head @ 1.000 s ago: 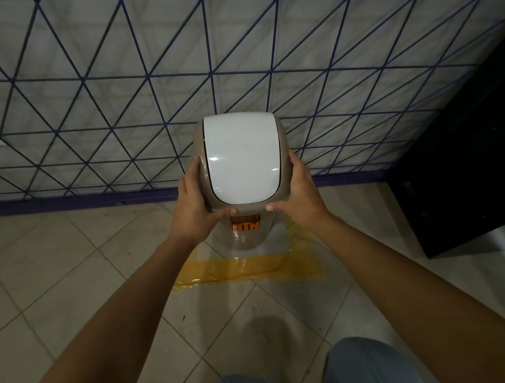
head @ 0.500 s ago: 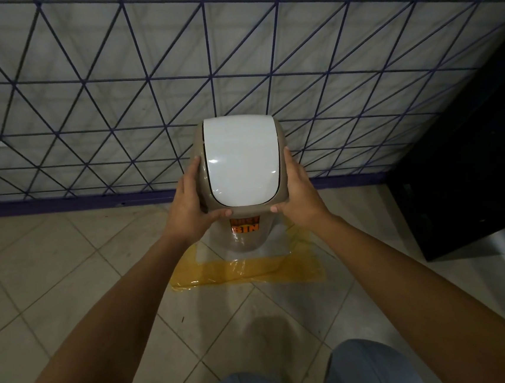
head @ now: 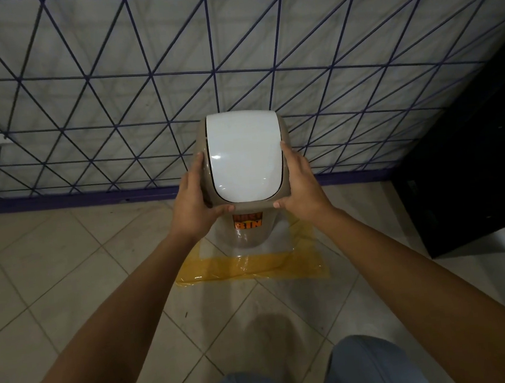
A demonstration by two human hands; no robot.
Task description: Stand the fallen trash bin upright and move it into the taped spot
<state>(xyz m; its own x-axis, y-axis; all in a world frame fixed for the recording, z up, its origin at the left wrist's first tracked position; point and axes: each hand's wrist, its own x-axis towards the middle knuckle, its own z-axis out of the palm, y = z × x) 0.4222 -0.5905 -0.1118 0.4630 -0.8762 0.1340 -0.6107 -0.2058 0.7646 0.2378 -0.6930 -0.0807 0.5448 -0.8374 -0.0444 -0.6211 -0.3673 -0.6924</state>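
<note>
Trash bin: standing upright on the floor, close against the patterned wall, its white swing lid facing up toward the camera and an orange label showing on its front.

Taped spot: lying as a yellow outline on the floor tiles; the bin's base is showing inside the front strip, with yellow tape peeking out at both lower corners.

Left hand: pressing flat against the left side of the bin's top, thumb hooking along the front rim.

Right hand: mirroring it on the right side, thumb likewise lying on the front rim.

Fingers: curling around the bin's top collar on both sides, so both hands are gripping the bin rather than hovering.

Done so far: the bin is no longer lying on its side, so step 1 of 2, the righting, is reading as complete.

Placement: the bin appears to be sitting within the tape, though whether the base is resting fully on the floor or being held slightly above it cannot be told from this angle.

Left to do: probably only a small squaring of the bin inside the outline, then letting go with both hands.

Nearby: a dark cabinet is standing to the right, well apart from the bin.
</note>
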